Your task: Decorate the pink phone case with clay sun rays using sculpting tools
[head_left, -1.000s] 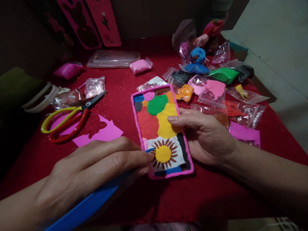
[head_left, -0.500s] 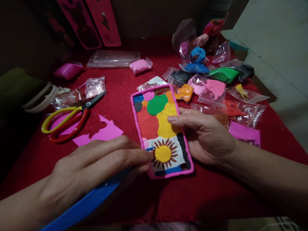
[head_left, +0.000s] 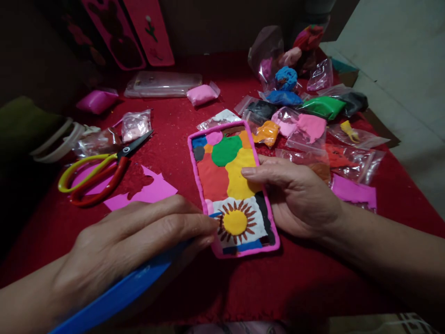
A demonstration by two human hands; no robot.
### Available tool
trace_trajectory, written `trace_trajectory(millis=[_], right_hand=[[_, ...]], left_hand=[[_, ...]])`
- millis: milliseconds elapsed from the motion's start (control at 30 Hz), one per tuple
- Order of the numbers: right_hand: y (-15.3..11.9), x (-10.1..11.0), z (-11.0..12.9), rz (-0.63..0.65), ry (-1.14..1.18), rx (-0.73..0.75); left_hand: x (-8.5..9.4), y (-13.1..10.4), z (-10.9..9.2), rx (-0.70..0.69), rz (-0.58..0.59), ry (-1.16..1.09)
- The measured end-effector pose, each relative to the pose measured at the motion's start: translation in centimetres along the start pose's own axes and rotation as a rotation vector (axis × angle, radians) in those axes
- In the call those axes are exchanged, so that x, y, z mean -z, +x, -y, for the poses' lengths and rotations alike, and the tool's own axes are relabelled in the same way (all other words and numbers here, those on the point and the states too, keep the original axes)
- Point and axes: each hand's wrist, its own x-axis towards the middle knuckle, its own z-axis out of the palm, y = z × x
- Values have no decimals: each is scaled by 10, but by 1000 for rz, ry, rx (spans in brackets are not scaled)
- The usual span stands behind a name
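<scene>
My right hand (head_left: 299,195) grips a clay-covered phone case (head_left: 212,183) by its right side, thumb on the yellow patch. A pink clay rim runs around patches of several colours. Near its lower end, a yellow clay disc (head_left: 235,222) with brown petals sits on a white patch. My left hand (head_left: 146,246) is closed on a blue clay-modelling tool (head_left: 128,290). Its wide end sticks out below my palm, and its thin tip is at the petals' left edge. The left fingertips are close to the case's left rim; whether they touch it I cannot tell.
Scissors (head_left: 122,160) with yellow and red handles lie at left, beside cut pink sheet (head_left: 153,188). Bags of coloured clay (head_left: 321,107) crowd the right side of the red cloth (head_left: 313,287). Clear cases (head_left: 163,85) lie behind; decorated pink panels (head_left: 149,32) stand at back left.
The blue tool's wide end has swung slightly down and left with my left hand. My right hand and the phone case look nearly still.
</scene>
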Motion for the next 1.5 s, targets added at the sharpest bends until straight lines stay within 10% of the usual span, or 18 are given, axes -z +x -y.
trace_trajectory(millis=[1500], right_hand=[[1, 2, -1, 36, 30, 4]], left_hand=[[3, 1, 1, 32, 19, 25]])
